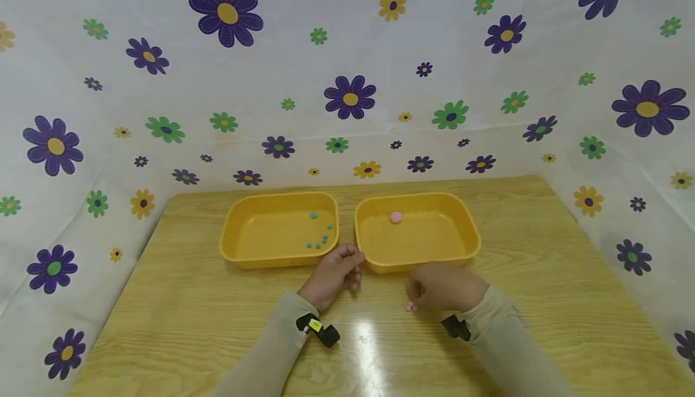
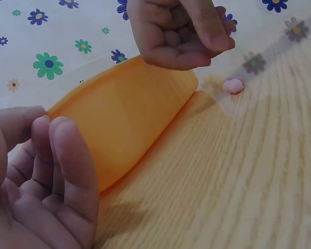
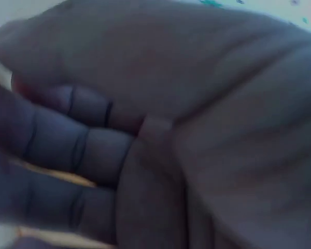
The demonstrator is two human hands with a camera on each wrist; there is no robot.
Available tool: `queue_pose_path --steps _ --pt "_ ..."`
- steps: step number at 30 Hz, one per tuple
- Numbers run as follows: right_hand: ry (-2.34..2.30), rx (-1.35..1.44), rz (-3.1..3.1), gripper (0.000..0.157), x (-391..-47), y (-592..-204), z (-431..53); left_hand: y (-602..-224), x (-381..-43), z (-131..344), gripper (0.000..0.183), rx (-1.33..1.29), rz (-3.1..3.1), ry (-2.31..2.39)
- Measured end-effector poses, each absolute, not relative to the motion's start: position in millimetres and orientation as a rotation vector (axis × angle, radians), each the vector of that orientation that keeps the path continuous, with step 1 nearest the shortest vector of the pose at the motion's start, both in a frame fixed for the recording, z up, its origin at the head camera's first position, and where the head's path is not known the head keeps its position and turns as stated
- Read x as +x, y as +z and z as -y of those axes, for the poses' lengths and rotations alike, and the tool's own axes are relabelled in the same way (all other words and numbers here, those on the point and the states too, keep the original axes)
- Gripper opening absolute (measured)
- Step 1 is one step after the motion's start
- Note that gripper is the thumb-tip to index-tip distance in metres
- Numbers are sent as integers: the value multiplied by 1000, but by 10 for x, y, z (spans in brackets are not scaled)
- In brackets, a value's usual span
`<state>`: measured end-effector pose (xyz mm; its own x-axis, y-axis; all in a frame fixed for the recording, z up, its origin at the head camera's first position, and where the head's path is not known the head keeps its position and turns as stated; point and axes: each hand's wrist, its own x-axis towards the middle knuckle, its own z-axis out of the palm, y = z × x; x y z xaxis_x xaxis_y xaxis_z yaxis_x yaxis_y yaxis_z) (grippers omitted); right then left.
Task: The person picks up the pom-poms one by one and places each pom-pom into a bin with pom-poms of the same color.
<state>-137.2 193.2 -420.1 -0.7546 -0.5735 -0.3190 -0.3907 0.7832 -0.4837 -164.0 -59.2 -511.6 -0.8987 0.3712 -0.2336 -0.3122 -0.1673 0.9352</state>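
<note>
My left hand [image 1: 332, 275] is at the near-left corner of the right yellow tray [image 1: 472, 246]. In the left wrist view its thumb and index finger pinch the tray's rim, the other fingers curled. My right hand [image 1: 442, 287], blurred in the head view, hovers in front of that tray with bent fingers. Small pink clay pieces [image 1: 411, 306] lie on the table by its fingertips; they appear as a pink lump [image 2: 233, 86] in the left wrist view. Whether the right fingertips hold a piece is hidden. A larger pink clay ball [image 1: 396, 217] sits inside the right tray.
A second yellow tray [image 1: 230, 246] stands to the left, with a blue clay ball [image 1: 313, 215] and several smaller blue balls at its right side. Both trays stand on a wooden table [image 1: 179, 318]. A flower-print cloth [image 1: 304, 71] encloses the back and sides.
</note>
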Motion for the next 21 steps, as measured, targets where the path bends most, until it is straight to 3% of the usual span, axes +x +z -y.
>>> queue_pose_path --steps 8,21 --pt "-457 -735 -2589 29 -1367 -4370 -1857 -5183 -1631 608 12 81 -1684 2137" --pt "-451 -780 -2606 22 -1400 -4479 -1804 -5222 -1619 633 11 108 -1601 2200"
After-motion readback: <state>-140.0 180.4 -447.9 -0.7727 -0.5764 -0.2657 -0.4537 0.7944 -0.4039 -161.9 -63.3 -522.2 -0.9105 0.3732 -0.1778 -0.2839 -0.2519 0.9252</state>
